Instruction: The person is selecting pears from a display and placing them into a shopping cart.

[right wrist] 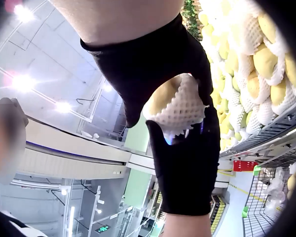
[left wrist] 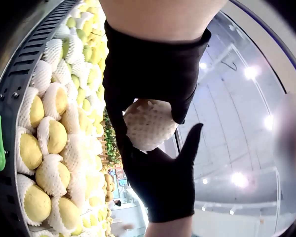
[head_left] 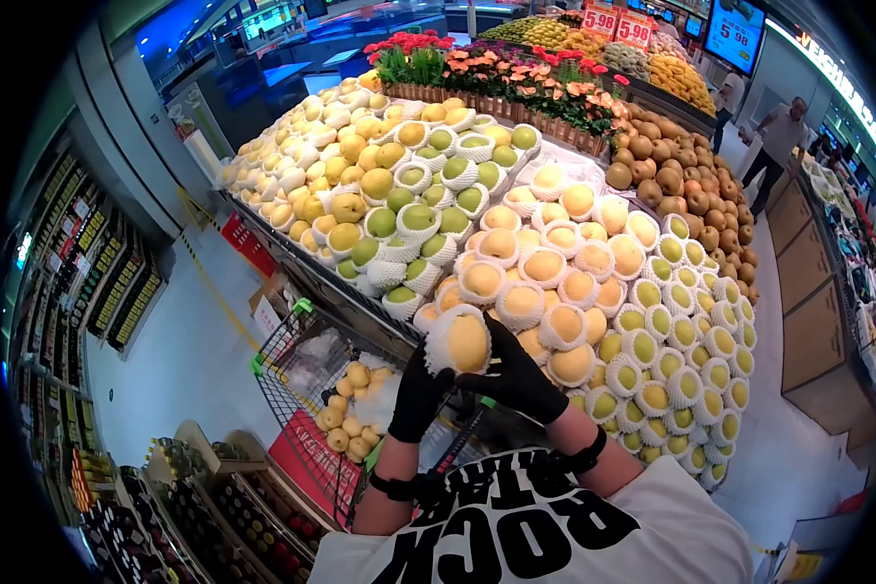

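Yellow pear [head_left: 460,341] in white foam net, held upright at chest height between both gloved hands, just above the fruit display [head_left: 594,292]; left hand [head_left: 420,386] curled beneath, right hand [head_left: 516,375] wrapped alongside, equally close. Shopping cart [head_left: 307,389] lower left.

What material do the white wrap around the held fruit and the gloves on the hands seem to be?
The wrap: seemingly soft foam netting, matte white, with an open mesh pattern and a frayed edge. The gloves, on left hand and right hand: probably thin fabric or rubber, plain black, matte and close-fitting; the frames leave it open.
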